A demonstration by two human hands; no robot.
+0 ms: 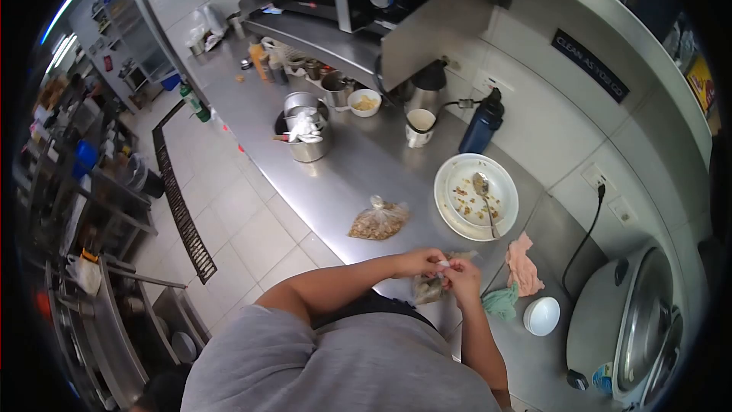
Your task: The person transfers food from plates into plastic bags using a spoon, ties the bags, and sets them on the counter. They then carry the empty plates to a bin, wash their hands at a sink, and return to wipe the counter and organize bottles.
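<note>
Your left hand [422,262] and right hand [463,281] meet, fingertips pinched narrowly on the neck of a clear plastic bag of greenish contents [428,291].

Wall: 1 black sign [589,65], "CLEAN AS YOU GO"
Counter: blue bottle [482,125], pink cloth [523,265], green cloth [500,302]
Floor: dark grate [180,197]

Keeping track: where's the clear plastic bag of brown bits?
In the head view, the bag lies on the grey steel counter, left of the large round white bowl, just beyond the left hand.
</note>
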